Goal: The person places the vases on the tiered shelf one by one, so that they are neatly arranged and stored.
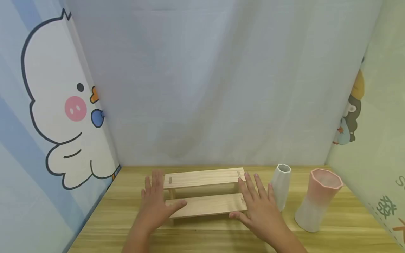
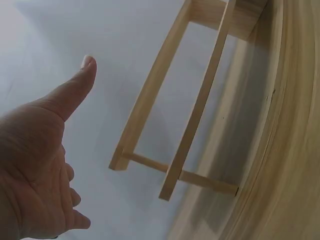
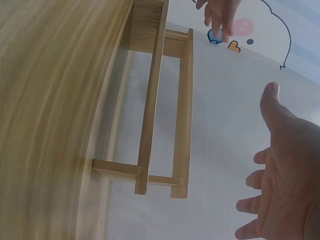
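Note:
A two-tier light wooden shelf (image 1: 205, 205) stands on the table, its upper board (image 1: 202, 178) behind the lower one. My left hand (image 1: 155, 203) is at the shelf's left end with fingers spread; in the left wrist view the hand (image 2: 40, 175) is apart from the wooden frame (image 2: 200, 110). At the right end is my right hand (image 1: 261, 211), fingers spread and holding nothing. The right wrist view shows this hand (image 3: 290, 175) apart from the shelf (image 3: 184, 115), with the left hand (image 3: 220, 15) at the top.
Right of my right hand stands a slim white vase (image 1: 281, 186). Farther right is a wider pink and white vase (image 1: 316, 203). A grey curtain (image 1: 221, 84) hangs behind the wooden table (image 1: 107, 211); patterned cloths (image 1: 19, 147) hang at both sides.

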### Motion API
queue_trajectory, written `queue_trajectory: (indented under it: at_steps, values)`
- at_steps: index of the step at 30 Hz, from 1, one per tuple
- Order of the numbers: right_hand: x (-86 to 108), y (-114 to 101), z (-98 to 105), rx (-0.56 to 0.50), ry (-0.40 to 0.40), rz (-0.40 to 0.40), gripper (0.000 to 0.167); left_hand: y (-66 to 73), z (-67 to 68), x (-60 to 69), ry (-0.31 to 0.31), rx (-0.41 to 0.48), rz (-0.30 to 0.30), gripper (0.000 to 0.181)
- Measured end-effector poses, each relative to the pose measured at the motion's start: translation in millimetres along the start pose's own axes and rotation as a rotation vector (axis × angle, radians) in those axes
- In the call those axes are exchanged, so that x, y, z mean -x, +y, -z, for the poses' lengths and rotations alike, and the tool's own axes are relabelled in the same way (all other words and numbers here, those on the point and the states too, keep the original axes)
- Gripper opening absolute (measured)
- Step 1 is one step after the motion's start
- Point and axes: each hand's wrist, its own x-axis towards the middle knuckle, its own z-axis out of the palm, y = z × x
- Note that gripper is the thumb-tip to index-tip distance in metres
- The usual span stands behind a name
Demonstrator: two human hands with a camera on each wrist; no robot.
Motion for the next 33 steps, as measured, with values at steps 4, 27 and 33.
queue_trajectory:
  at_steps: [4, 27, 33]
  values:
    - [0.1, 0.3, 0.8, -0.007, 0.02, 0.017, 0.101, -20.9, 5.1, -3.5, -0.093, 0.214, 0.1, 0.127]
    - [1.3, 28.9, 52.8, -0.33, 0.296, 0.062, 0.118, -51.3, -13.8, -4.3, -0.289, 0.658, 0.288, 0.104]
    - [9.7, 59.4, 77.0, -0.438, 0.414, 0.004, 0.113, -53.3, -17.5, -2.9, -0.272, 0.628, 0.275, 0.098]
